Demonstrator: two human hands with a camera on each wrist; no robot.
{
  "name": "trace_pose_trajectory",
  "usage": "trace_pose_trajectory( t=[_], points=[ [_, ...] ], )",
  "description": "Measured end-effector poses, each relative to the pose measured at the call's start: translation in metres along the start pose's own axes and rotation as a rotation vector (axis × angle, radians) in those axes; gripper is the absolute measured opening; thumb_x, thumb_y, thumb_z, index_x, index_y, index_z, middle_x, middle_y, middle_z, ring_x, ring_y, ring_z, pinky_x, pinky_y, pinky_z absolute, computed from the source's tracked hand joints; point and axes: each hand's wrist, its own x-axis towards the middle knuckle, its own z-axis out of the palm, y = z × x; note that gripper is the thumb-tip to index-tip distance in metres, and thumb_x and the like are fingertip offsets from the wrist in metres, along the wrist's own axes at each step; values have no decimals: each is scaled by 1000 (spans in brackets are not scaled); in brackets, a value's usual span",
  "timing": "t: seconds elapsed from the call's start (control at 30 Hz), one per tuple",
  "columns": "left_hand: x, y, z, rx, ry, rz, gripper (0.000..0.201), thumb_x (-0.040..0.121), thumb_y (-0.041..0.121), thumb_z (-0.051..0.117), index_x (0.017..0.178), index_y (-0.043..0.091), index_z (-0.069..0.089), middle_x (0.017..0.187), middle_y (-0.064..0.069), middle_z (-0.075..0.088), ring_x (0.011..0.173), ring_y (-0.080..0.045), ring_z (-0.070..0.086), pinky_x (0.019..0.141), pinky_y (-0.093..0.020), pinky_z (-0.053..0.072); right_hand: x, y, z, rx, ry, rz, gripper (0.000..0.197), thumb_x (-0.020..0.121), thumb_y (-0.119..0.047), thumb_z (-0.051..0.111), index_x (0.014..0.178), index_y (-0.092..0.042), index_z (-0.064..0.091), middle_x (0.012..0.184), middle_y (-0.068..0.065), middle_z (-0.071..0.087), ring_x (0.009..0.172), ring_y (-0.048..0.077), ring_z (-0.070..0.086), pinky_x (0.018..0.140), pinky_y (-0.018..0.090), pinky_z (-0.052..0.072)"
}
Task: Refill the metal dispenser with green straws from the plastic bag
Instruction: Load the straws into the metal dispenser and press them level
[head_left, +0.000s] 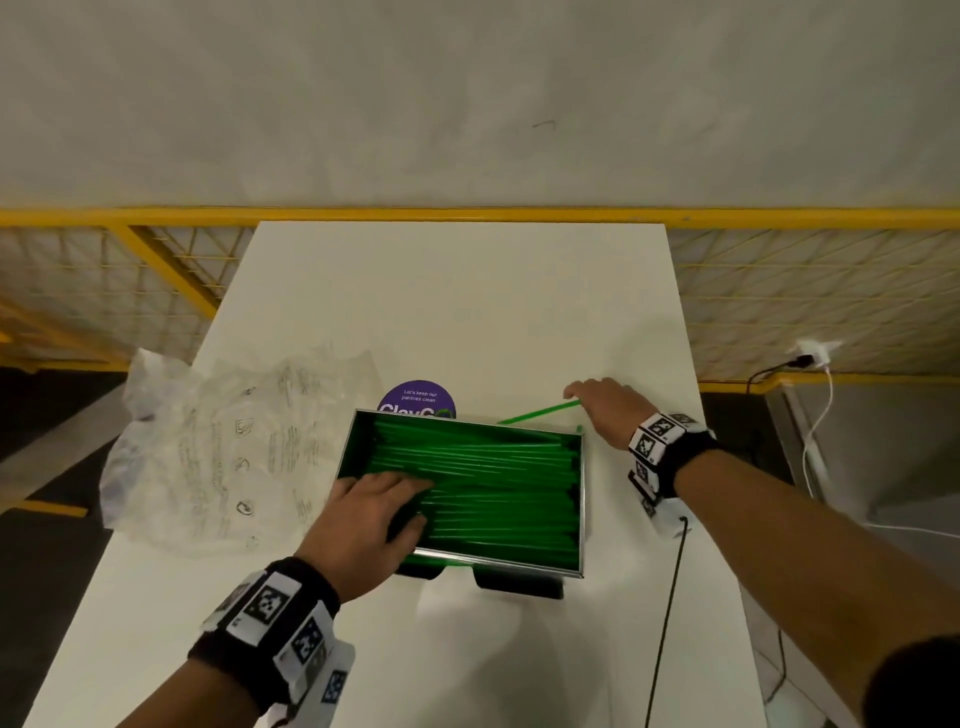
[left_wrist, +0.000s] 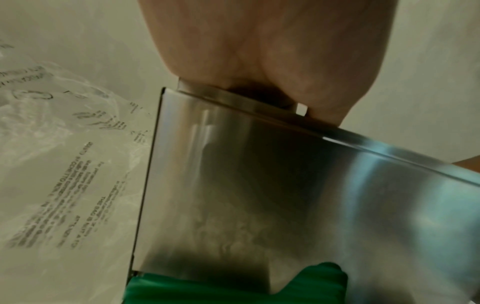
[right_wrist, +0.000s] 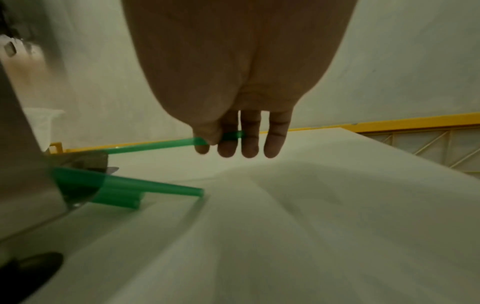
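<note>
The open metal dispenser (head_left: 583, 509) stands mid-table, filled with green straws (head_left: 498, 488) lying lengthwise. My left hand (head_left: 410, 501) rests flat on the straws at the box's left end, palm over the rim; the left wrist view shows the palm (left_wrist: 259, 51) above the steel wall (left_wrist: 285, 185). My right hand (head_left: 584, 397) is beyond the box's far right corner and pinches the end of a single green straw (head_left: 535, 413) between thumb and fingers (right_wrist: 226, 148). That straw (right_wrist: 155, 145) slants toward the dispenser (right_wrist: 23, 164). The clear plastic bag (head_left: 223, 457) lies crumpled and flat to the left.
A few straw ends (right_wrist: 155, 188) poke out of the dispenser's side near the table. A round purple sticker (head_left: 418, 396) lies behind the box. A black cable (head_left: 670, 597) runs along the table's right side. Yellow mesh fencing (head_left: 156, 270) borders the table's far end.
</note>
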Motion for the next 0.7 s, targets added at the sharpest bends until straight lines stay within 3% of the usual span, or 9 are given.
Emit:
trace_pose_trajectory(
  t=[0.13,0.27,0.33,0.5,0.7],
  points=[
    [1,3,0,20,6,-7,55,80,51,31,121,29,59,114,10,65,104,-16,60,88,-34,38,-16,15,4,0,-32,51,25,94,-11,38,118,-12,46,115,11,49,109,28,46,88,37,41],
    [2,6,0,35,18,-16,53,79,50,33,119,28,61,111,10,66,100,-16,62,85,-34,40,-22,13,16,74,-158,-19,48,92,-27,52,138,-29,37,121,8,47,116,26,41,97,42,39],
    [2,6,0,40,11,-22,56,79,52,31,122,30,59,113,12,65,104,-14,60,87,-32,37,-17,7,20,109,-196,-22,45,93,-32,53,136,-32,40,119,8,50,116,26,41,97,40,38],
    [2,6,0,31,6,-37,60,78,54,28,124,31,57,116,12,63,107,-15,58,89,-30,35,-11,5,16,86,-157,-13,25,95,-31,52,115,-18,57,109,12,55,109,29,47,87,35,39],
    [3,7,-1,39,-20,-44,70,74,58,19,130,33,51,122,12,59,114,-14,53,93,-30,33,-21,20,-6,-186,-101,24,33,100,-37,37,120,-18,54,115,11,51,112,27,44,82,34,36]
  ],
)
